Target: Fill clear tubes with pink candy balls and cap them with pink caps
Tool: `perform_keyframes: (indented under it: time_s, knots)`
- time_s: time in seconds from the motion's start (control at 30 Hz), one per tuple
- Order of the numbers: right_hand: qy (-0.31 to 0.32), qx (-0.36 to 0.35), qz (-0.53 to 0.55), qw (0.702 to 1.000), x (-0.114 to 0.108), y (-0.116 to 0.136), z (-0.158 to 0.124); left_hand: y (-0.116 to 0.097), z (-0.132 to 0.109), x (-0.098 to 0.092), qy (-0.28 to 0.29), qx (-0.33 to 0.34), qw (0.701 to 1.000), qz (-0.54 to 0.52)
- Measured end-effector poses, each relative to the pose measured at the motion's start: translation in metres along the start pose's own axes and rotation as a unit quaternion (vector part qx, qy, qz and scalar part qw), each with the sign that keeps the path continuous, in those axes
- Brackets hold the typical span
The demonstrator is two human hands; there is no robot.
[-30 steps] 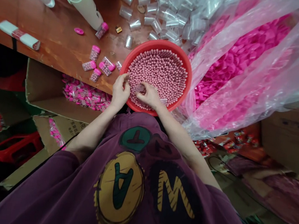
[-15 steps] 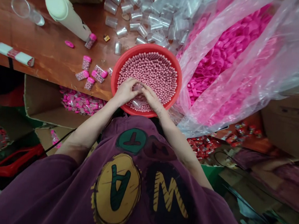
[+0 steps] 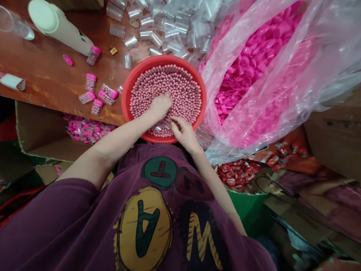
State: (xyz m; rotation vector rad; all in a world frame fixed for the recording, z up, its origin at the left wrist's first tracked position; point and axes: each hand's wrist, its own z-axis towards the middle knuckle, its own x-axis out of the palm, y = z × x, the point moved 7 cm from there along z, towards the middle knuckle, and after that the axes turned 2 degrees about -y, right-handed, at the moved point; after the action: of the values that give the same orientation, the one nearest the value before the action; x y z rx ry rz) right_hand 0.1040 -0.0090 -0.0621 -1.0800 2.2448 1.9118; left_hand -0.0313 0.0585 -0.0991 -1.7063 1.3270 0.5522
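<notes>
Left hand slid forward, fingers curled in beads; right hand, grip unclear.

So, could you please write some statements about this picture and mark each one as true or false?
The red bowl holds small pink balls. True.
Both hands are away from the bowl. False: the left hand rests on the balls, and the right hand is at the near rim.
The loose pink caps lie in a clear plastic bag. True.
The empty clear tubes are stacked inside the bowl. False: they lie on the table beyond the bowl.
</notes>
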Motion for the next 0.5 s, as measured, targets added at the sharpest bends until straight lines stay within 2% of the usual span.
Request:
perform_keyframes:
  time_s: [0.1, 0.2, 0.33, 0.43, 0.5]
  knots:
    - [-0.039, 0.02, 0.009, 0.999, -0.017, -0.01, -0.004, 0.006, 0.01, 0.014, -0.067, 0.005, 0.991, -0.114]
    - [-0.074, 0.04, 0.026, 0.996, -0.027, -0.021, -0.004, 0.021, 0.012, 0.023, -0.117, 0.005, 0.958, -0.261]
    - [-0.097, 0.038, 0.031, 0.994, -0.033, -0.029, 0.007, 0.039, -0.002, 0.017, -0.175, 0.022, 0.914, -0.365]
    - [-0.094, 0.019, 0.001, 0.995, -0.035, -0.027, 0.02, 0.045, -0.017, 0.012, -0.171, 0.037, 0.869, -0.462]
    - [-0.082, -0.004, -0.054, 0.995, -0.034, -0.022, 0.03, 0.044, -0.026, 0.011, -0.133, 0.049, 0.819, -0.556]
